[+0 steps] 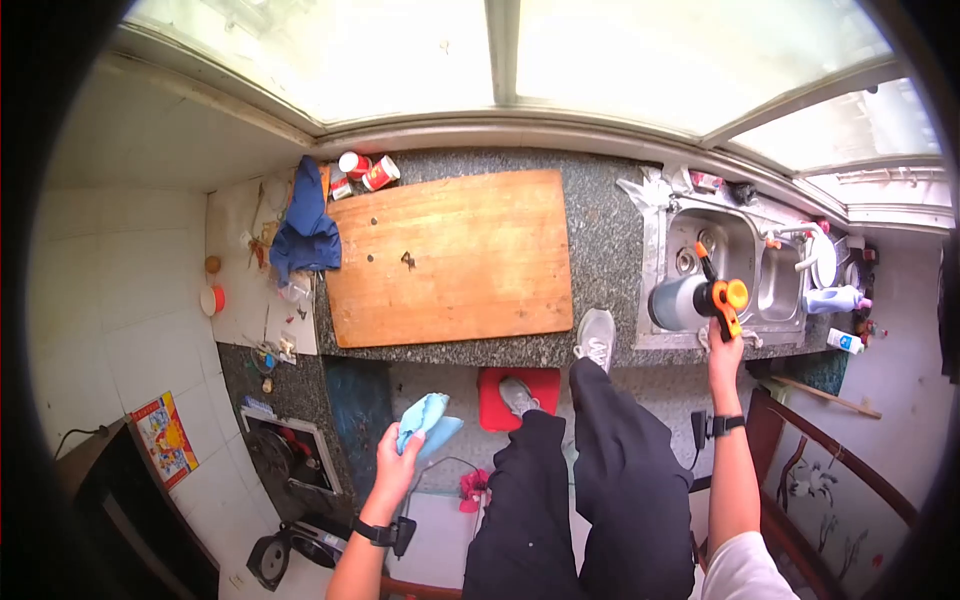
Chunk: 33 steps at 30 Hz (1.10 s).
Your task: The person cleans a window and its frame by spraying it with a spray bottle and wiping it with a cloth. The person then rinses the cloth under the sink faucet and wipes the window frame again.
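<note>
A folded light blue cloth [425,418] is gripped in my left hand [394,462], out in front of the counter's edge at the lower left. My right hand [724,358] is closed round the black and orange handle of a pump spray bottle [680,302]. The bottle lies tilted on its side in the air, its clear body with bluish liquid pointing left and its orange nozzle pointing away. It overlaps the front of the steel double sink [648,262]; whether it touches the rim I cannot tell.
My one shoe [596,338] is on the granite counter [610,250], the other [518,395] on a red stool [548,400]. A wooden board [460,270], dark blue cloth [305,230] and red cups [380,173] lie leftward. Bottles [835,300] stand right of the sink, windows [620,60] behind.
</note>
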Tool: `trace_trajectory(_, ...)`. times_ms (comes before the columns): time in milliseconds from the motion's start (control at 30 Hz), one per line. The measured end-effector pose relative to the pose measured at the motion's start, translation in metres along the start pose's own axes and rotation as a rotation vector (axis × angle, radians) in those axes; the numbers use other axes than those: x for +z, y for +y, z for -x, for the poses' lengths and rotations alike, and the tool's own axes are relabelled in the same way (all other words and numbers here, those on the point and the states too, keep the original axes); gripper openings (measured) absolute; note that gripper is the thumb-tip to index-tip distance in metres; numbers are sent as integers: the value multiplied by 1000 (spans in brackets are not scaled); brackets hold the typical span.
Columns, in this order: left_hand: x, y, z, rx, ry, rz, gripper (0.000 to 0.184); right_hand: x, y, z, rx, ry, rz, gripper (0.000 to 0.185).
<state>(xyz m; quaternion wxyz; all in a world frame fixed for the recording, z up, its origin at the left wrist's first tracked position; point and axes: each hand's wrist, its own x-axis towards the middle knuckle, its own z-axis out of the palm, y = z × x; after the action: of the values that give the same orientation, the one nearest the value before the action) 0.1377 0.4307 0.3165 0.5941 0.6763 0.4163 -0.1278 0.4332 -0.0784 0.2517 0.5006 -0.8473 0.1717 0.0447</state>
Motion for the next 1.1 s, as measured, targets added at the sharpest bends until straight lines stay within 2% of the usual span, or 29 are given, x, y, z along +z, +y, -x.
trace_trajectory(133,26,13,-6,33,18,59,23,-24,-33,17,35,84,-14,20)
trace_trajectory(200,40,35,1,44,20,69,24,-33,-61,25,109,70,-153,30)
trace_trajectory(267,47,60,14,80,-15,59,25,-44,-94,34,102,27,-307,29)
trace_trajectory(333,47,70,26,112,-66,15,26,-69,-95,37,64,-39,-304,29)
trace_trajectory(400,46,88,40,140,-84,-51,26,-90,-125,48,140,-3,-425,46)
trace_trajectory(500,48,125,68,222,-88,22,25,-122,-160,59,134,19,-564,45)
trace_trajectory(567,43,133,82,232,-99,31,25,-142,-183,72,146,-17,-486,42)
trace_trajectory(600,43,142,85,227,-103,52,25,-148,-197,78,159,-18,-608,40)
trace_trajectory(700,37,170,100,314,-116,-19,25,-175,-248,100,170,78,-646,38)
trace_trajectory(833,20,210,135,374,-126,-179,25,-215,-283,116,113,193,-519,43)
trace_trajectory(1100,38,298,150,434,-4,-157,19,-265,-333,103,49,298,-415,45)
